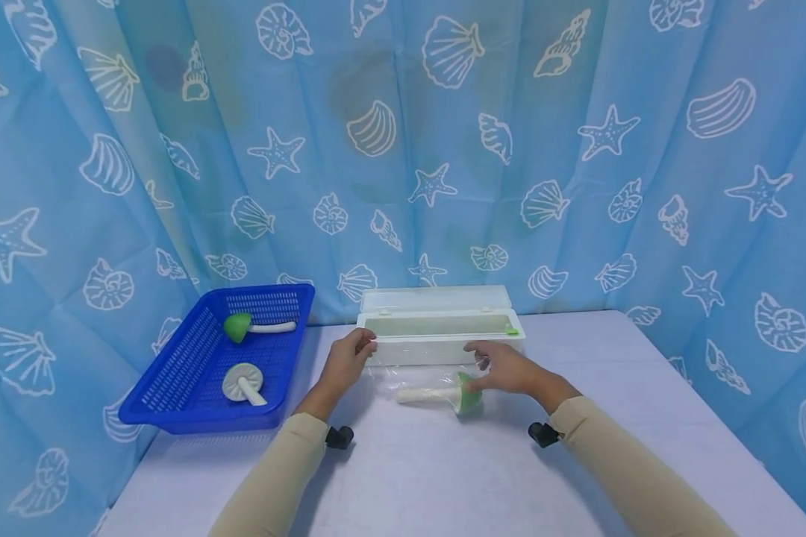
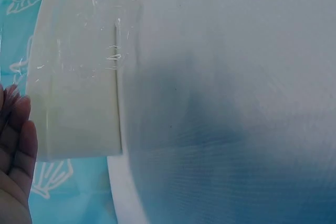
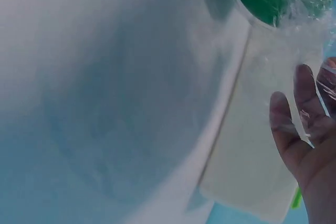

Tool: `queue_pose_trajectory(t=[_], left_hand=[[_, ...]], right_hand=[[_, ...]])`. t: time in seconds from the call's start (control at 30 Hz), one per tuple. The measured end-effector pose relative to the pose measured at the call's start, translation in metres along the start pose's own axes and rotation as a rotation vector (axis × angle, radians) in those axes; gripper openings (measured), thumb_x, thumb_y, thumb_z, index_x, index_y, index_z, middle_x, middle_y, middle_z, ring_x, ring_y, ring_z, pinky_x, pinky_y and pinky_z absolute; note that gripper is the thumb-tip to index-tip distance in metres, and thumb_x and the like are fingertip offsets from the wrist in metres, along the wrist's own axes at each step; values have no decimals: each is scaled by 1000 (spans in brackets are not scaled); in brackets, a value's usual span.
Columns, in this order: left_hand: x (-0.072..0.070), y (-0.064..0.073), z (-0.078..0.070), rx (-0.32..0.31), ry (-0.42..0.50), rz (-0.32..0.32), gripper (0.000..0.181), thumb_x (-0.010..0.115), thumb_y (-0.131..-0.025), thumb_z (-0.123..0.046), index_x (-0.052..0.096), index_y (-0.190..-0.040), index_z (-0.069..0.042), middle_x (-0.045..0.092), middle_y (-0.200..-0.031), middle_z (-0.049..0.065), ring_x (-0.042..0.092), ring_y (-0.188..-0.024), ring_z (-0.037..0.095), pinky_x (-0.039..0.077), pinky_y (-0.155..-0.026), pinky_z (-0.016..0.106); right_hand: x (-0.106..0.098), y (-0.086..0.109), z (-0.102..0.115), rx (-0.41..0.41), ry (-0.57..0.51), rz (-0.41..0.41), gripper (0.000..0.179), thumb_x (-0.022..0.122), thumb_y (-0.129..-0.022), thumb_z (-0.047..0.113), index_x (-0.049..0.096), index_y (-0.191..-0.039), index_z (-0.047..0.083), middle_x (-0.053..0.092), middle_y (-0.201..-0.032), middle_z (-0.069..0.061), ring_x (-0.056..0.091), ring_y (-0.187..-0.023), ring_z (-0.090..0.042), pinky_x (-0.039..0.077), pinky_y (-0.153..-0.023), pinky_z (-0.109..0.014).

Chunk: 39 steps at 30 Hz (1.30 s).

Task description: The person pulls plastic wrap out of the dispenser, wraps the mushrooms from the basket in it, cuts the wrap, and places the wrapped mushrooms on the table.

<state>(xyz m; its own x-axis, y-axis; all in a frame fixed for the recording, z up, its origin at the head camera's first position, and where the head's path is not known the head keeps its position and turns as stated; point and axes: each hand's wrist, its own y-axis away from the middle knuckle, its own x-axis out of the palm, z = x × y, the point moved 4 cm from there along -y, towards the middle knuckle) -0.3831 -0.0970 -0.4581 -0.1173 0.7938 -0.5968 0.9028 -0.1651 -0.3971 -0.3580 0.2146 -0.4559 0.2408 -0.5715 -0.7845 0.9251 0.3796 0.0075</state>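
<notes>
A mushroom-shaped object with a green cap (image 1: 469, 394) and a white stem (image 1: 426, 395) lies on the table before a long white cling film dispenser (image 1: 436, 350). Clear cling film (image 1: 403, 373) stretches in front of the dispenser and overlaps the mushroom. At the film's left side, my left hand (image 1: 346, 362) pinches it between the fingertips; the left wrist view shows its creases (image 2: 113, 56). My right hand (image 1: 510, 369) is beside the green cap, thumb close to it and index finger at the dispenser's front. In the right wrist view its fingers (image 3: 304, 93) are spread, with film across them.
The dispenser's clear lid (image 1: 436, 298) stands raised, and a green slider (image 1: 511, 330) sits at its right end. On the left, a blue basket (image 1: 154, 380) contains a green-capped mushroom (image 1: 238, 326) and another showing its white underside (image 1: 243, 382). A shell-patterned curtain (image 1: 403, 186) hangs behind.
</notes>
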Motion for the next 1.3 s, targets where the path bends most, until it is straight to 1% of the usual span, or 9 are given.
queue_pose_trajectory(t=[0.1, 0.2, 0.33, 0.6, 0.73, 0.9, 1.03, 1.17, 1.3], left_hand=[[1, -2, 1, 10, -3, -13, 14, 61, -97, -15, 66, -107, -6, 70, -92, 4, 65, -84, 17, 53, -72, 34], [1, -3, 2, 11, -7, -16, 12, 61, -97, -15, 68, -104, -7, 70, -91, 2, 65, -84, 16, 53, -72, 33], [2, -3, 1, 9, 7, -6, 11, 61, -98, -16, 68, -101, -9, 69, -89, 1, 64, -82, 15, 53, -71, 34], [6, -2, -6, -19, 11, 62, 14, 60, -98, -19, 69, -103, -9, 67, -88, 0, 59, -78, 15, 52, -69, 33], [5, 2, -13, 30, 26, 102, 12, 61, -98, -16, 69, -101, -8, 66, -84, -2, 60, -76, 14, 51, -66, 32], [5, 4, -21, 73, 50, 143, 10, 60, -97, -13, 68, -98, -8, 64, -80, -4, 61, -74, 12, 51, -64, 31], [6, 6, -24, 69, 49, 185, 11, 60, -97, -15, 68, -98, -7, 64, -78, -3, 60, -71, 12, 51, -61, 30], [9, 9, -26, 83, 48, 225, 14, 61, -97, -14, 69, -98, -3, 65, -79, 0, 59, -68, 12, 50, -58, 30], [14, 12, -31, 122, 46, 255, 15, 62, -96, -12, 70, -98, 0, 64, -77, -3, 58, -67, 12, 50, -56, 29]], right_hand=[[5, -2, -1, 25, -24, -12, 61, 85, -69, 47, 63, -115, 14, 60, -95, -4, 55, -87, -19, 49, -73, -37], [6, -4, -2, 28, -55, -56, 31, 81, -78, 38, 64, -91, 16, 59, -81, 0, 52, -76, -18, 46, -64, -34], [5, -8, -1, 12, -50, -122, 22, 73, -88, 31, 60, -79, 15, 59, -75, 2, 52, -71, -17, 45, -61, -33], [6, -18, 12, 7, 135, -186, 24, 65, -95, 25, 49, -81, 13, 51, -69, 0, 49, -66, -16, 43, -59, -31], [9, -23, 21, 21, 200, -161, 15, 58, -99, 19, 49, -89, 12, 52, -73, 0, 51, -68, -15, 45, -60, -30], [11, -26, 24, 130, 108, -89, 14, 53, -101, 20, 55, -92, 9, 56, -77, -2, 58, -69, -15, 50, -60, -30], [10, -26, 25, 191, 21, -74, 24, 66, -93, 32, 66, -92, 8, 62, -78, -2, 62, -66, -16, 51, -61, -32], [14, -27, 29, 206, 57, -100, 44, 78, -81, 42, 69, -104, 5, 65, -87, -3, 62, -75, -17, 52, -67, -35], [20, -27, 35, 196, 116, -155, 42, 76, -84, 33, 68, -113, 3, 65, -101, -7, 61, -91, -21, 52, -78, -38]])
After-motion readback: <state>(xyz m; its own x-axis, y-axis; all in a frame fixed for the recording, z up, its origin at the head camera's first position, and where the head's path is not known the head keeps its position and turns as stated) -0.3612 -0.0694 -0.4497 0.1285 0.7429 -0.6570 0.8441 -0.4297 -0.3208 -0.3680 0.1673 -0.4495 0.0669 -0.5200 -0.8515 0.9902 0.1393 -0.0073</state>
